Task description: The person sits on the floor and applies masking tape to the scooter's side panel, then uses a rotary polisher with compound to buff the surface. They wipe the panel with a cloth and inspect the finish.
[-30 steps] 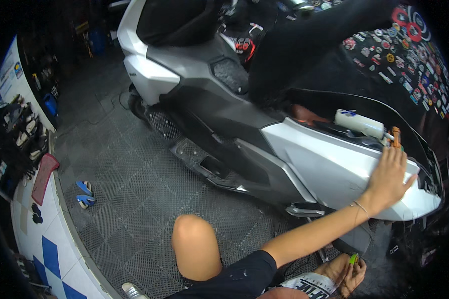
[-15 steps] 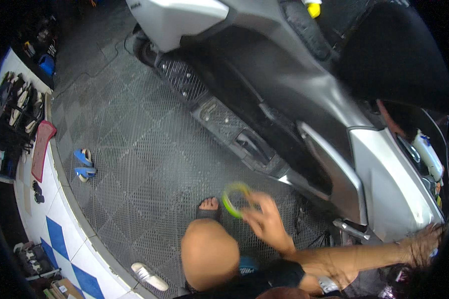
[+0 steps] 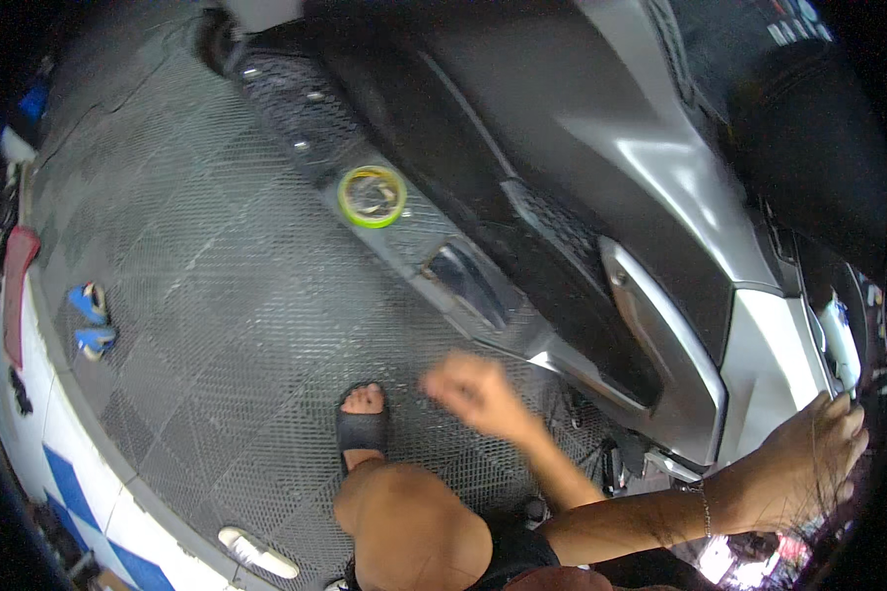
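Note:
My left hand [image 3: 798, 458], wearing a thin bracelet, lies palm down at the right, fingers apart and slightly bent against the rear side panel [image 3: 764, 355] of a silver-and-black scooter [image 3: 660, 197]. Above its fingertips a pale cylinder [image 3: 839, 345] lies in the rear compartment. My right hand [image 3: 468, 389] is blurred over the floor below the footboard, its fingers unclear. A yellow-green tape roll [image 3: 373, 224] lies flat on the footboard [image 3: 306, 123], above and left of that hand.
Textured grey floor tiles [image 3: 217, 295] lie left of the scooter, with blue sandals [image 3: 93, 325] and a white shoe [image 3: 256, 552]. A raised white-and-blue tiled edge [image 3: 89, 502] holds a red mat [image 3: 20, 286]. My sandaled foot [image 3: 362, 424] is beside the scooter.
The tape roll left my right hand and now rests on the footboard. That hand moved slightly down-left from where it was half a second ago. The view shifted toward the footboard.

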The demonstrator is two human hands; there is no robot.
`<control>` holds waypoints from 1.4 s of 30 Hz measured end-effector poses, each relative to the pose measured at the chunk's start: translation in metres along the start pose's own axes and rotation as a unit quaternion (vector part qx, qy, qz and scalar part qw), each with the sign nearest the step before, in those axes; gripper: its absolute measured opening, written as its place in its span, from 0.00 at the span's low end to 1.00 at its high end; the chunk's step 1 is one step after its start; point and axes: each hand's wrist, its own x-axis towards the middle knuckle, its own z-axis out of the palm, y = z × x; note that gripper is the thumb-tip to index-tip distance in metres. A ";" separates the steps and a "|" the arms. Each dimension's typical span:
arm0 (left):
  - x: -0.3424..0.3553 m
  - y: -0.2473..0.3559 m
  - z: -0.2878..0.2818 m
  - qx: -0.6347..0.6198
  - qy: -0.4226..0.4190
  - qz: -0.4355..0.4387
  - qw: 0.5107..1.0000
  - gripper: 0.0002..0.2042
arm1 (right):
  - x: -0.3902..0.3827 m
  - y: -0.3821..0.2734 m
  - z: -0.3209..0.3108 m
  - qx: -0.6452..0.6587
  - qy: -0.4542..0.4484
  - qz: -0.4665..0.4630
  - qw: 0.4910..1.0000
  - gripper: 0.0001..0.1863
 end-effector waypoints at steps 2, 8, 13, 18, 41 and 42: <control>-0.003 -0.012 -0.013 -0.002 0.004 0.011 1.000 0.20 | 0.004 -0.003 0.025 0.033 0.051 0.023 0.998 0.12; -0.018 -0.061 -0.048 0.048 0.053 0.069 0.995 0.16 | -0.014 -0.026 0.082 0.249 0.047 0.047 0.966 0.16; -0.034 -0.074 -0.049 0.103 0.030 0.100 0.989 0.15 | -0.113 0.003 0.099 0.670 -0.035 -0.073 0.738 0.20; -0.065 -0.047 -0.017 0.179 0.036 -0.021 0.983 0.26 | -0.261 -0.018 0.122 0.811 -0.307 -0.258 0.427 0.24; -0.015 -0.027 -0.047 0.253 -0.140 0.206 0.935 0.41 | -0.392 0.087 0.157 0.887 -0.378 -0.259 -0.065 0.24; -0.008 -0.030 -0.043 0.222 -0.176 0.210 0.936 0.43 | -0.393 0.079 0.146 0.896 -0.351 -0.265 -0.057 0.21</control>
